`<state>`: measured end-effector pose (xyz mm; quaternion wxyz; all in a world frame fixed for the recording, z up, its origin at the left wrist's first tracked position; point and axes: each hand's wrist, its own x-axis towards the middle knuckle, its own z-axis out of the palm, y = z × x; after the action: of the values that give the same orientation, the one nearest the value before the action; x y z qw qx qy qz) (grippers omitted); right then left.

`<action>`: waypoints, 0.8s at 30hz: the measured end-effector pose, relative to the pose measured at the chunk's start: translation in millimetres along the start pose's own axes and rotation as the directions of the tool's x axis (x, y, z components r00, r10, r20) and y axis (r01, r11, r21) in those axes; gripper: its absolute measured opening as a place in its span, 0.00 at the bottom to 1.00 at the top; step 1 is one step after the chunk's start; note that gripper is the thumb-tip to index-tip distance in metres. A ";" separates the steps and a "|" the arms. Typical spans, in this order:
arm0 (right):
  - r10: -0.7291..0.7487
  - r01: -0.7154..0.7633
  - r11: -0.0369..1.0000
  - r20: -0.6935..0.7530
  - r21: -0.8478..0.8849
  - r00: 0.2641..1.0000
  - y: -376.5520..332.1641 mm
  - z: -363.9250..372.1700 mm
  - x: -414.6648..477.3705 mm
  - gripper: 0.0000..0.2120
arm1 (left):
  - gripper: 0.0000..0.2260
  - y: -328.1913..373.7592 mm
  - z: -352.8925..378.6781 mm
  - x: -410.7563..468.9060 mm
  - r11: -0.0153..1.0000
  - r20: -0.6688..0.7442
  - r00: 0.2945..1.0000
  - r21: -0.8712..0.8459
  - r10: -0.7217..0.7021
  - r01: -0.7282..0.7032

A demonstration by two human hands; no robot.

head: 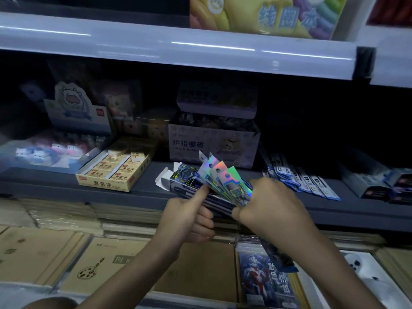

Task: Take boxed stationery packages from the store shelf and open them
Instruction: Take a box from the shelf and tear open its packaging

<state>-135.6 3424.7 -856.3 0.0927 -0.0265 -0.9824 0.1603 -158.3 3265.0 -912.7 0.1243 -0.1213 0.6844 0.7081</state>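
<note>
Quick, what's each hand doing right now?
Left hand: holds the opened blue box.
Right hand: grips a fan of shiny holographic packets.

Eraser box [111, 172] L of bandage box [214, 143], notebooks [44, 253] below

Rainbow-foil holographic packs [225, 179] fan from a dark blue box [185, 181]; yellow eraser box [111, 172] nearby.

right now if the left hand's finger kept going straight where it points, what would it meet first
The open dark blue cardboard box: the index finger of the left hand points up and right, tip at the box's side. Just beyond are the fanned holographic foil packets held by the right hand; depth unclear.
</note>
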 end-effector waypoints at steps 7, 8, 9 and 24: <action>0.036 -0.092 0.967 0.228 0.239 0.973 13.9 -1.4 -18.2 0.16 | 0.24 -12.0 5.0 2.2 0.997 -0.018 0.997 0.015 0.078 -0.078; 0.034 -0.111 0.953 0.263 0.283 0.964 17.3 -0.4 -18.4 0.16 | 0.23 -13.7 6.5 1.8 0.996 -0.002 0.996 0.008 0.089 -0.089; 0.031 -0.134 0.928 0.285 0.347 0.958 21.4 -0.1 -17.8 0.16 | 0.24 -15.5 8.1 1.1 0.995 0.013 0.995 -0.020 0.097 -0.097; 0.031 -0.342 0.361 0.356 0.868 0.934 54.4 -2.4 3.2 0.10 | 0.21 27.1 -0.5 3.9 0.966 -0.124 0.981 -0.192 0.151 -0.173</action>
<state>-137.1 3477.2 -870.9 -0.0666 -0.0603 -0.7197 0.6885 -171.2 3263.6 -888.6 0.0155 -0.1149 0.6225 0.7740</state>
